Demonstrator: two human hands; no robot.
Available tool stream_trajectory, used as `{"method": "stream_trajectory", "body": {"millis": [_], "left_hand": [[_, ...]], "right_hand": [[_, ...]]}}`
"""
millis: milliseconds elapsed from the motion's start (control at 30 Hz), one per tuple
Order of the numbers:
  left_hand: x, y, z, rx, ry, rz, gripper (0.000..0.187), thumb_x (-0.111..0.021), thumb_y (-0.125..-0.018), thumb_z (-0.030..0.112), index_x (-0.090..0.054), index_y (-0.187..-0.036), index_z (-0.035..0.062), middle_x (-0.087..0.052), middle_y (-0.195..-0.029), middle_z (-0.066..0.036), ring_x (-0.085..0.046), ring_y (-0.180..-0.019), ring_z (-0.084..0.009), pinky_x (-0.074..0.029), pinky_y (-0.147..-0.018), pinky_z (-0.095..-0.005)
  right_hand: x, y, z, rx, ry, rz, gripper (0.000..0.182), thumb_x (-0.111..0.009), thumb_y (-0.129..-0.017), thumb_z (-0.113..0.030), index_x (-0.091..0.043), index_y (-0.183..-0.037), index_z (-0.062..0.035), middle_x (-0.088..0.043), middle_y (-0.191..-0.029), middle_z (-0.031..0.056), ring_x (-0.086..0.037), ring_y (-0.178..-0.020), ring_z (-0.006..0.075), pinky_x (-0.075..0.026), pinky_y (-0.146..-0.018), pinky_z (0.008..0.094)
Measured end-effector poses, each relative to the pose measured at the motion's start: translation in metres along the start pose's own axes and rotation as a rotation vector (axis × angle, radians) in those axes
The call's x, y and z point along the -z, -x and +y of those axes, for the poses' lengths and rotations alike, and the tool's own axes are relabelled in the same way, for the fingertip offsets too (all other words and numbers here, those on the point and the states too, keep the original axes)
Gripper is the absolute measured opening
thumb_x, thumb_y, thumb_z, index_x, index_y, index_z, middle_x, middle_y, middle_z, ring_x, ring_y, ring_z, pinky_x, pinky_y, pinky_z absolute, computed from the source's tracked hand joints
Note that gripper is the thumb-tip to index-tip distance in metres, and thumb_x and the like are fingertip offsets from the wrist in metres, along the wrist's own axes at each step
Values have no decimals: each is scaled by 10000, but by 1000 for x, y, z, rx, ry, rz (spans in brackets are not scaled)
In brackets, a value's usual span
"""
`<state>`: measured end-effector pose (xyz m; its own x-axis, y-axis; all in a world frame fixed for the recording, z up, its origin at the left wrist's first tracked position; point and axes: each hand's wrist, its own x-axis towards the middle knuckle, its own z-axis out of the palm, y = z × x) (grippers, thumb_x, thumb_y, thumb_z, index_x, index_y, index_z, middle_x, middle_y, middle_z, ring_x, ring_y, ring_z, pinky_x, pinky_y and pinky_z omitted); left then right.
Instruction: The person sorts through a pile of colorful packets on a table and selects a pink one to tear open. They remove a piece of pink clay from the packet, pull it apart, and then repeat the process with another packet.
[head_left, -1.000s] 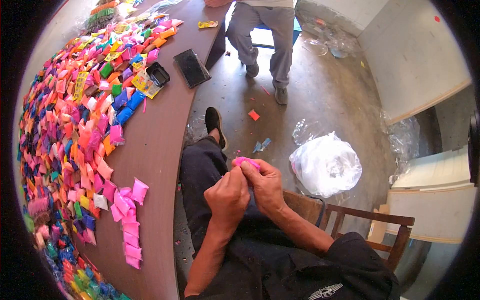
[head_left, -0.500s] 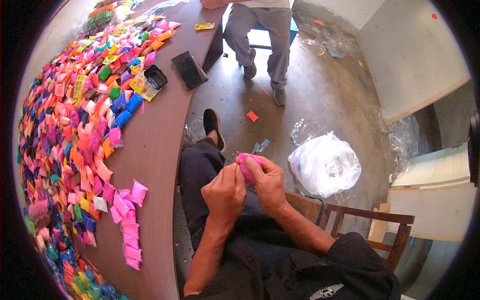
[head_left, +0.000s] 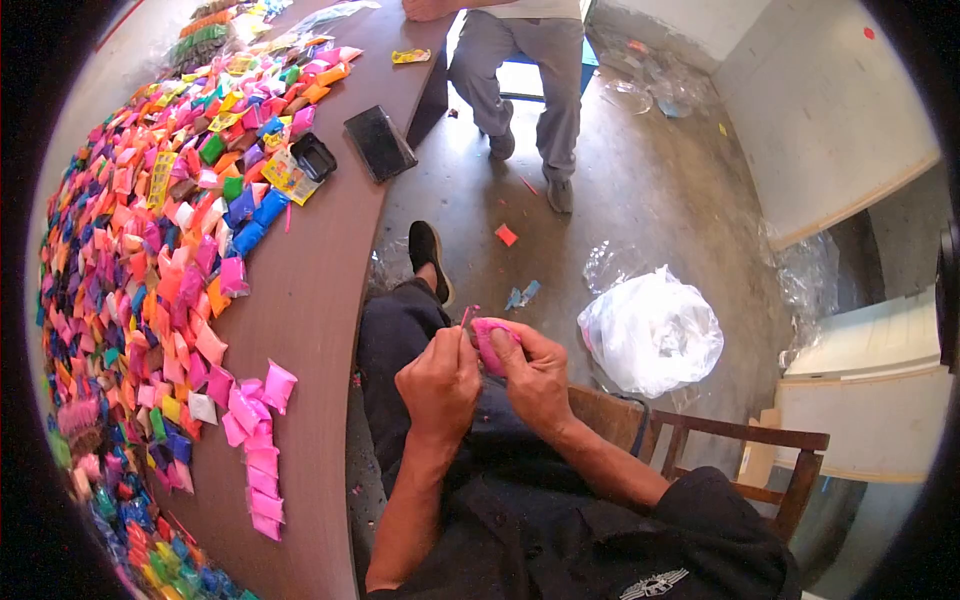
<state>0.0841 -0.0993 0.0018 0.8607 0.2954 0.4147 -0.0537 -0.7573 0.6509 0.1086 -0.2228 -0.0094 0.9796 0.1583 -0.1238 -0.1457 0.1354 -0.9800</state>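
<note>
Over my lap, my right hand point(head_left: 538, 380) is closed around a soft pink packet point(head_left: 492, 343), the thumb pressing on its near face. Just left of it, my left hand point(head_left: 440, 378) is closed in a pinch. A thin pink strip point(head_left: 465, 316) sticks up from those fingertips, close beside the packet. On the brown table point(head_left: 310, 330) to my left lies a short row of similar pink packets point(head_left: 262, 460), with one more point(head_left: 279, 386) at its upper end.
A large heap of many-coloured packets point(head_left: 150, 270) covers the table's far side. A black tray point(head_left: 312, 157) and a dark flat box point(head_left: 380, 143) lie near its edge. Across from me stands a person in grey trousers point(head_left: 520, 60). A white plastic bag point(head_left: 650, 330) sits on the floor.
My left hand has drawn slightly left, away from the packet, and the thin pink strip now shows between its fingertips. My right hand keeps its hold on the packet.
</note>
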Motion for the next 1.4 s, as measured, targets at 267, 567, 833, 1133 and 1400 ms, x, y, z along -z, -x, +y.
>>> {"method": "stream_trajectory", "body": {"millis": [267,567,833,1133,1400], "left_hand": [[-8,3,12,-43,94,-51,138,-678,-958,81,-587,-857,59,-667,-750,-155,-687,-667,-370,-518,-559,-459],[-3,1,9,8,180,-25,51,-677,-967,87,-661,-941,46,-688,-775,-185,-714,-698,-370,-534,-602,-446],[-2,-7,-12,72,51,-84,47,-674,-981,107,-680,-974,61,-714,-833,-175,-726,-740,-369,-542,-629,-439],[45,-80,-100,166,-217,-10,237,-619,-1027,224,-727,-1089,22,-706,-978,-209,-688,-916,-400,-531,-793,-465],[76,-104,-125,-214,-792,95,317,-686,-970,203,-703,-1218,6,-717,-1131,-180,-684,-1012,-375,-538,-892,-468]], "right_hand": [[4,-2,6,4,-51,20,262,-627,-1071,-178,-748,-1191,21,-744,-1010,9,-636,-913,66,-540,-799,235],[8,-6,3,-36,-110,42,263,-629,-1070,-184,-751,-1175,24,-737,-966,-10,-621,-856,61,-530,-746,247],[18,-3,1,-31,58,7,272,-616,-1074,-200,-738,-1184,17,-759,-1045,38,-688,-900,97,-573,-765,262],[35,-14,10,-182,-231,76,261,-584,-1075,-189,-716,-1203,-4,-763,-1088,99,-756,-933,194,-611,-748,317],[33,-18,9,-157,-220,-32,286,-585,-1078,-190,-686,-1258,8,-747,-1092,91,-742,-951,175,-593,-803,300]]}}
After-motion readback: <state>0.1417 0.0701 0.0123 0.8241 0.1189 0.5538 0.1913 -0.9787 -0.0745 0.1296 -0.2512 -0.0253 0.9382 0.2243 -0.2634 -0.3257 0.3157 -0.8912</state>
